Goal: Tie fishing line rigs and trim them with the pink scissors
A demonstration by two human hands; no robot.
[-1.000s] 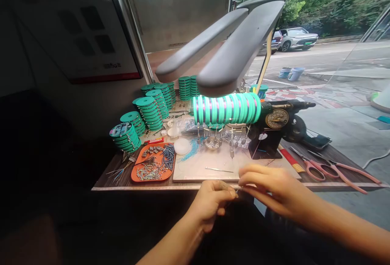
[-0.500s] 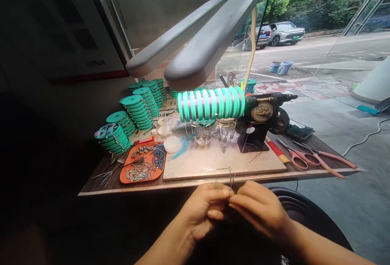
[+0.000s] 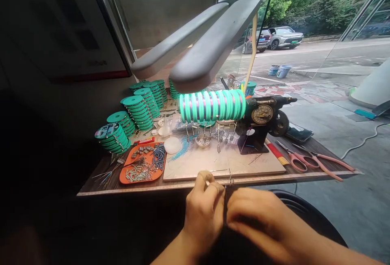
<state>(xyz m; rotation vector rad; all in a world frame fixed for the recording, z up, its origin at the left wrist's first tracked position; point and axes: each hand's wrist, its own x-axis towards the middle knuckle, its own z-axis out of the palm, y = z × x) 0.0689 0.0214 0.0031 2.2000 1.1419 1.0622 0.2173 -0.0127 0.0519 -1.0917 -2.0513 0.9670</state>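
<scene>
Below the front edge of the table, my left hand is closed, with thumb and forefinger pinched on thin fishing line that barely shows. My right hand is closed just beside it, its fingers curled on the same line; the fingertips are partly hidden. Small metal tackle pieces hang at the table edge just above the gap between my hands. Beyond them, a lit row of green foam spools sits on a black winding machine. Several small weights dangle under the spools.
An orange tray of small metal parts lies left of a pale board. Stacked green spools stand behind. Pink-handled scissors and pliers lie at right. A grey lamp overhangs the spools.
My right hand came down from above the table edge to my left hand, then both lowered slightly and moved a little apart. My left hand has turned knuckles-up. The camera view shifted right.
</scene>
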